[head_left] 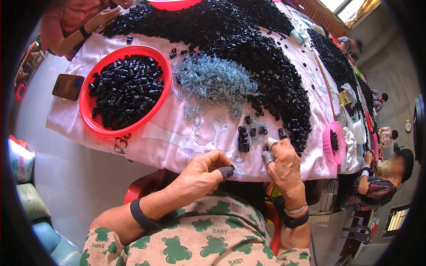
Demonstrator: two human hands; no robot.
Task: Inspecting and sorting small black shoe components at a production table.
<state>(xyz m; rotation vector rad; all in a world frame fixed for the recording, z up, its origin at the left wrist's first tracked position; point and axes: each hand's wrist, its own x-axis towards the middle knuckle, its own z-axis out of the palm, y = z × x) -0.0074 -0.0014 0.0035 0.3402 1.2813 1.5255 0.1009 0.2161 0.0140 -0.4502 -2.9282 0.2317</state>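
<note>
1 pale pink tablecloth [153, 155] carries a long heap of black plastic fittings [284, 84]. A red plastic basin [169, 76] of them stands to the left, clear coil springs [215, 80] piled between. The left hand's [199, 174] thumb and forefinger look together; I can't tell what they pinch. The right hand's [285, 162] wrapped fingertips sit beside a loose cluster of fittings [243, 139], their grip hidden from me.
</note>
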